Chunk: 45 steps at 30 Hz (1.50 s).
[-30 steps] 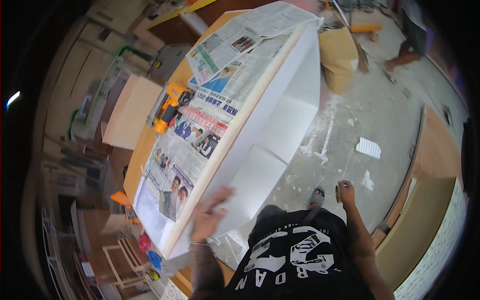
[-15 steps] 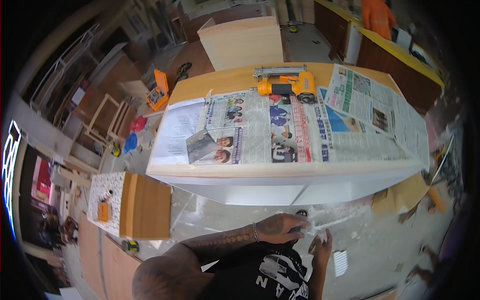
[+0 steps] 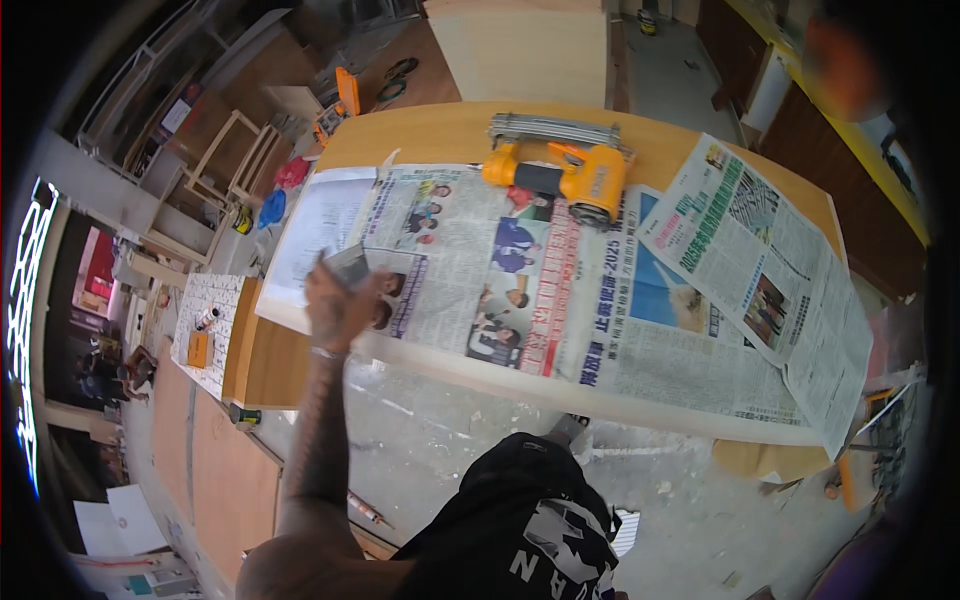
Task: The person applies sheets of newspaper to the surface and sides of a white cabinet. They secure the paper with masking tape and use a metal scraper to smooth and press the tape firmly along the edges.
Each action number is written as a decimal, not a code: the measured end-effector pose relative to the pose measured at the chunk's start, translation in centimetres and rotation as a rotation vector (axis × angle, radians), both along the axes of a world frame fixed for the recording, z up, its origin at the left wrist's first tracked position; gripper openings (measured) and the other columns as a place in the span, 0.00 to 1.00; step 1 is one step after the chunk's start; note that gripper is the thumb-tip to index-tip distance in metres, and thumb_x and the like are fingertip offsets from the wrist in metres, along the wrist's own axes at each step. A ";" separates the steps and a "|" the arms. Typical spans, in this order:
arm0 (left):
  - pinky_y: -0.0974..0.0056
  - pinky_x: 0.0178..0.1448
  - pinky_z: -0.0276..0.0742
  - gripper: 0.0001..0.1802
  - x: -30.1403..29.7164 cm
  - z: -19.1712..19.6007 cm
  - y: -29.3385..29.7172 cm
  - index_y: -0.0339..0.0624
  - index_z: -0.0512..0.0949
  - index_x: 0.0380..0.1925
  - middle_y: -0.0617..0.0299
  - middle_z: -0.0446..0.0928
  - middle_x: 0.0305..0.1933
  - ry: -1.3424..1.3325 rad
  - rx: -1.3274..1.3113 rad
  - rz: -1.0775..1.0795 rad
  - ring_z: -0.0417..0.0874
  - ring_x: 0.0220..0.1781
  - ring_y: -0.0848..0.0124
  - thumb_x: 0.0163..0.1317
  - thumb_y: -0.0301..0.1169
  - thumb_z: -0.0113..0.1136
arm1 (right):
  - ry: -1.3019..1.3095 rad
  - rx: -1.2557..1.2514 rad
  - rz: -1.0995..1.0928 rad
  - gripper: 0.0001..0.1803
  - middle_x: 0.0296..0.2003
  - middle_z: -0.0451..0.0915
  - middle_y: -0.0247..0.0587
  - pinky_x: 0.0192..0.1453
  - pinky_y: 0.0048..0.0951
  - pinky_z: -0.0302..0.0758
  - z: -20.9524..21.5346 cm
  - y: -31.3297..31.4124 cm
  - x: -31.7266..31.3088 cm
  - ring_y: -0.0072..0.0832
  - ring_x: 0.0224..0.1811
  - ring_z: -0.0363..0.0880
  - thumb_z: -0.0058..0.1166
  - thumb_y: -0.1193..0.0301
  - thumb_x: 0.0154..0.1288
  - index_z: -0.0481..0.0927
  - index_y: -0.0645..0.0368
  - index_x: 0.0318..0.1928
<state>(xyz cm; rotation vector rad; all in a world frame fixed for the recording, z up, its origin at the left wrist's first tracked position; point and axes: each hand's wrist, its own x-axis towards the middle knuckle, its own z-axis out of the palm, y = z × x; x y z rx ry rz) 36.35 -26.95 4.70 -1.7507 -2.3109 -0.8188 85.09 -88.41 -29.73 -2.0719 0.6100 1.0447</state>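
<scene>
Since half a second ago, the left arm has swung up from the lower middle to left of centre, stretched out straight. The left hand (image 3: 338, 300) curls loosely around a small grey flat piece (image 3: 349, 264), over the newspaper (image 3: 520, 290) at the table (image 3: 440, 135) near edge. A yellow nail gun (image 3: 560, 170) lies well apart, upper centre. Bare floor (image 3: 440, 450) lies open below the table edge. The right hand is out of view.

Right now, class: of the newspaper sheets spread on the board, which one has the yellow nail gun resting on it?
The middle newspaper sheet: the yellow nail gun rests on its top edge. The left hand is over the leftmost sheet, and the right-end sheet carries nothing.
</scene>
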 end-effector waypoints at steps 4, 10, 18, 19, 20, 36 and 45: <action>0.46 0.70 0.70 0.83 -6.8 -1.3 3.3 0.23 0.45 0.74 0.27 0.69 0.66 0.080 -0.564 0.389 0.72 0.69 0.38 0.34 0.77 0.72 | 0.030 0.009 -0.041 0.28 0.37 0.78 0.44 0.29 0.32 0.72 -1.8 -2.2 1.5 0.31 0.33 0.75 0.46 0.72 0.68 0.67 0.57 0.69; 0.64 0.51 0.80 0.30 -9.9 -1.6 4.8 0.24 0.81 0.47 0.51 0.86 0.44 -0.553 -0.559 0.198 0.86 0.42 0.64 0.57 0.42 0.76 | -0.124 0.197 -0.077 0.25 0.30 0.75 0.44 0.21 0.31 0.70 -4.0 6.2 7.0 0.29 0.20 0.72 0.45 0.75 0.67 0.71 0.60 0.65; 0.71 0.39 0.79 0.22 -9.4 -1.1 1.2 0.35 0.73 0.63 0.54 0.82 0.50 -0.836 0.040 -0.200 0.83 0.38 0.68 0.72 0.29 0.54 | -0.225 0.290 -0.114 0.19 0.27 0.79 0.43 0.19 0.30 0.72 -1.2 10.1 25.9 0.27 0.17 0.75 0.44 0.72 0.75 0.74 0.62 0.63; 0.68 0.42 0.80 0.23 -6.6 -1.3 0.6 0.33 0.71 0.65 0.51 0.81 0.53 -0.617 0.018 -0.330 0.83 0.41 0.64 0.71 0.27 0.55 | -0.253 0.371 -0.041 0.18 0.26 0.78 0.41 0.20 0.30 0.72 -0.1 10.8 28.6 0.26 0.17 0.74 0.44 0.72 0.76 0.75 0.62 0.62; 0.65 0.46 0.81 0.25 -3.2 -1.8 -0.5 0.31 0.71 0.64 0.48 0.81 0.54 -0.388 -0.074 -0.320 0.83 0.46 0.62 0.69 0.28 0.57 | -0.276 0.383 0.007 0.18 0.25 0.77 0.40 0.20 0.30 0.72 1.1 11.8 31.6 0.25 0.16 0.74 0.44 0.71 0.76 0.75 0.62 0.61; 0.64 0.40 0.82 0.24 44.1 -0.4 -10.8 0.29 0.79 0.54 0.49 0.87 0.36 -0.643 -0.338 -0.382 0.89 0.36 0.64 0.66 0.38 0.65 | -0.310 0.991 0.455 0.21 0.37 0.82 0.37 0.40 0.23 0.74 22.7 39.0 45.1 0.21 0.34 0.77 0.57 0.61 0.75 0.80 0.66 0.57; 0.51 0.62 0.82 0.31 54.0 0.2 -8.6 0.32 0.63 0.67 0.44 0.76 0.60 -1.906 -0.430 -0.383 0.82 0.59 0.55 0.74 0.42 0.56 | -0.343 1.094 0.545 0.22 0.51 0.82 0.41 0.60 0.29 0.70 33.0 45.6 43.2 0.27 0.53 0.77 0.61 0.66 0.70 0.78 0.70 0.58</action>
